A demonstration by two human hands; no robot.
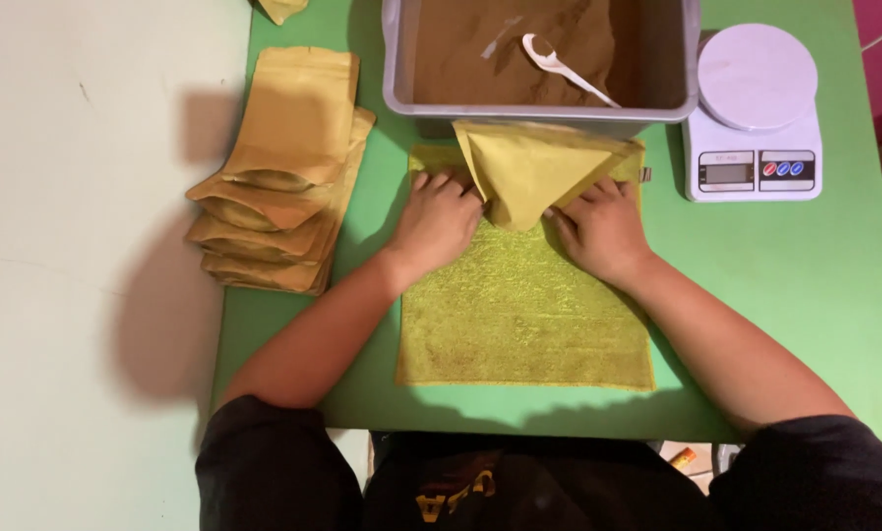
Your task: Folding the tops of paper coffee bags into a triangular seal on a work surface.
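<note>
A yellow paper pouch (527, 169) stands tilted on a yellow-green towel (519, 315), its top leaning against the grey tub (394, 59). My left hand (439, 218) grips the pouch's left edge, knuckles curled on the towel. My right hand (603, 226) holds the pouch's right edge in the same way. The tub behind holds brown powder (480, 54) with a white plastic spoon (559, 67) lying in it.
A fanned stack of filled yellow pouches (278, 187) lies to the left on the green table (815, 275). A white digital kitchen scale (754, 118) stands at the right of the tub. Pale floor lies beyond the table's left edge.
</note>
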